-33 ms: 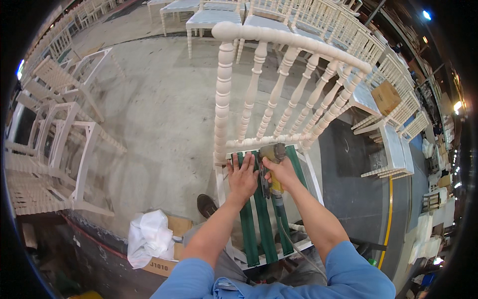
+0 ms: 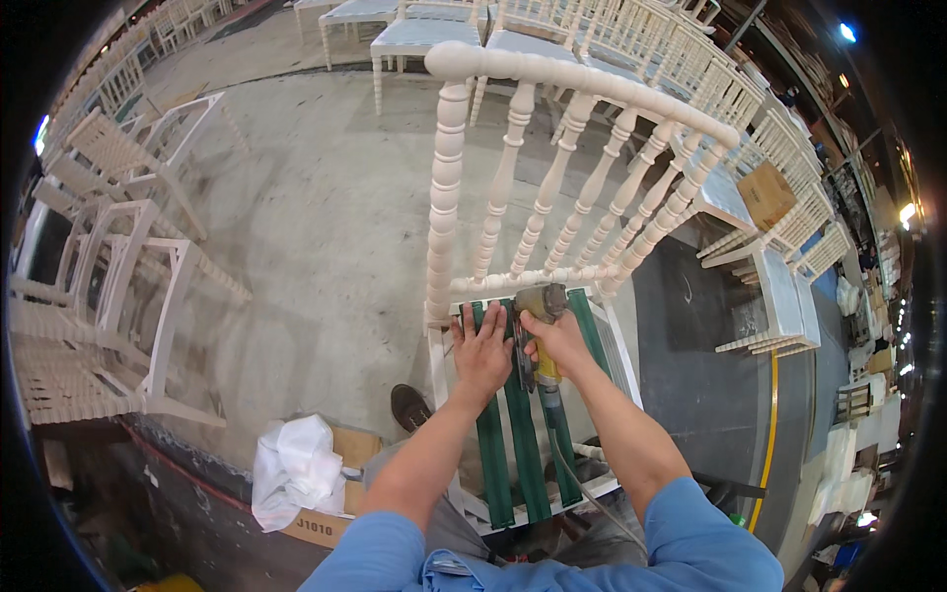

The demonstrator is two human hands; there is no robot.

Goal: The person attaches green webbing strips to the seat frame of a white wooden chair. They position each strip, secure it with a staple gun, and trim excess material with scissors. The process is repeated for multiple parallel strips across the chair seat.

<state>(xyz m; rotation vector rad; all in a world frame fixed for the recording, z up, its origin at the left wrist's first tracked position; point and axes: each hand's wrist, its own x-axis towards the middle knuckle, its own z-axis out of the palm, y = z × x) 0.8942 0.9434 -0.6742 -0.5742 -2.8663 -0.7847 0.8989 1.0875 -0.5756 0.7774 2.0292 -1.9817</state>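
A cream-white chair (image 2: 447, 187) with a backrest of turned spindles stands right before me, its seat frame towards my body. Several green webbing straps (image 2: 490, 459) run lengthwise over the seat. My left hand (image 2: 481, 357) lies flat, fingers spread, on the straps near the back rail. Beside it, my right hand (image 2: 557, 340) is wrapped round the grip of a yellow and grey air stapler (image 2: 541, 299). The tool's head is close to the rear of the seat, over the middle straps; its nose is hard to make out. From the grip's lower end an air hose (image 2: 565, 456) trails towards me.
Unfinished white chair frames (image 2: 163, 316) are piled on the left. Rows of chairs with pale seats (image 2: 419, 36) stand at the far side and right, one bearing a cardboard box (image 2: 765, 194). Near my left leg, a white plastic bag (image 2: 294, 464) rests on an open carton (image 2: 326, 528).
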